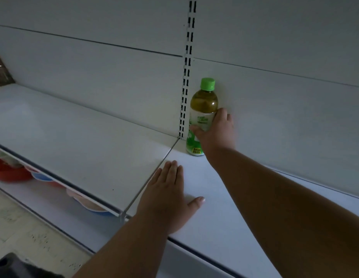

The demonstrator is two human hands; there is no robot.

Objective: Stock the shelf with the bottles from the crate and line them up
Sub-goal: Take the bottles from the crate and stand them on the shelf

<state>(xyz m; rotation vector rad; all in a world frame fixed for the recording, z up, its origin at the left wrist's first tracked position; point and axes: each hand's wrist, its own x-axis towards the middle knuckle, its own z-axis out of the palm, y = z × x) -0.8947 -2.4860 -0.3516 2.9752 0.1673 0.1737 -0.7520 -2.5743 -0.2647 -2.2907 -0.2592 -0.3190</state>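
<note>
While left hand point(166, 194) lies flat on shelf point(84, 135), right hand point(215, 130) around bottle point(202, 109)

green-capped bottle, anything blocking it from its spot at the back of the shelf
Nothing visible does. The green-capped plastic tea bottle already stands upright on the white metal shelf against the back panel, gripped by the right hand. The left hand rests flat nearer the front.

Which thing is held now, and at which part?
The right hand holds the green-capped bottle around its labelled middle. The left hand rests flat, holding nothing.
</note>
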